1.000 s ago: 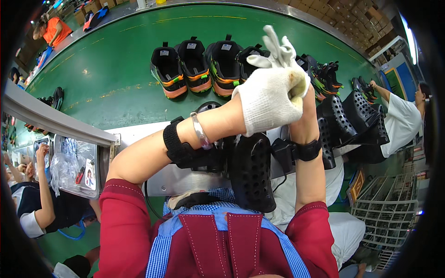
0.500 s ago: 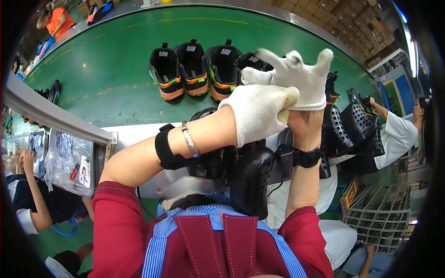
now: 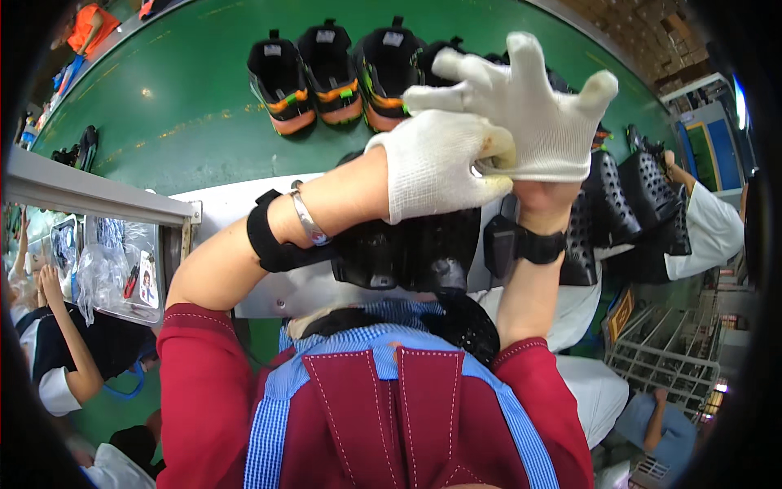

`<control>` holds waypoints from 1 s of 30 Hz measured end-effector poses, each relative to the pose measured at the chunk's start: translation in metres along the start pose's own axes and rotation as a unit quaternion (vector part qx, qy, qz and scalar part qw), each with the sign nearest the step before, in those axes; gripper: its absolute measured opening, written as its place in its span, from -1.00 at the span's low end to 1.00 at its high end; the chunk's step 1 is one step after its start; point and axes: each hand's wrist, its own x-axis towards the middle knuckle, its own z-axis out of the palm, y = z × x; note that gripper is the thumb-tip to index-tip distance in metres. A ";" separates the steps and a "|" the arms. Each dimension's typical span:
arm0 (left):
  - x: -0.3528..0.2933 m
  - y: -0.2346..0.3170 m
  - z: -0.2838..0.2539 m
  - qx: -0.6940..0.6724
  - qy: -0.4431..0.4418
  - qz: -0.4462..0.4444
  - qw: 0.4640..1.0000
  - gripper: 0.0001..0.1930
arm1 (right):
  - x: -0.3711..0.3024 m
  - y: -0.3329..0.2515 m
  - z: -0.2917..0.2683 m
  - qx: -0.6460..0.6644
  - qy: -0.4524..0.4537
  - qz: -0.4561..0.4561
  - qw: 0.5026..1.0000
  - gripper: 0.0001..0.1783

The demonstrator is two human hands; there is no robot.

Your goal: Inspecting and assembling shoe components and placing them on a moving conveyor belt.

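Note:
Both my hands wear white knitted gloves. My left hand (image 3: 440, 167) reaches across from the left, thumb and fingers pinching the cuff of the right glove (image 3: 542, 173) at the wrist. My right hand (image 3: 529, 110) is held up with its fingers spread and holds nothing. Below the hands are glossy black shoe-shaped forms (image 3: 440, 248) with small holes, partly hidden by my left forearm. Beyond the hands stands a row of black sports shoes (image 3: 281, 90) with orange and green trim, some of them covered by my right hand.
The shoes stand on a green work surface (image 3: 187, 114). A metal frame bar (image 3: 98, 191) runs at the left, above a clear bin (image 3: 142, 306) with plastic bags. More black perforated forms (image 3: 615, 200) are at the right, near a co-worker's white sleeve (image 3: 705, 220). A wire rack (image 3: 660, 367) stands lower right.
The view has tilted, so the shoes sit higher in the picture. My right hand's fingers are spread wider. My left hand still grips the cuff, its thumb now lower.

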 end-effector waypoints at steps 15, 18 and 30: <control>0.005 0.014 0.011 0.057 -0.038 0.024 0.997 -0.75 | 0.001 0.000 0.007 0.075 0.066 -0.191 0.977 -0.35; 0.003 0.010 0.017 0.199 -0.004 0.071 0.977 -0.75 | 0.000 -0.005 0.000 0.054 0.038 -0.197 0.978 -0.35; -0.001 0.049 0.017 0.087 -0.173 0.058 0.979 -0.87 | -0.037 -0.010 -0.031 -0.124 0.157 -0.317 0.927 -0.57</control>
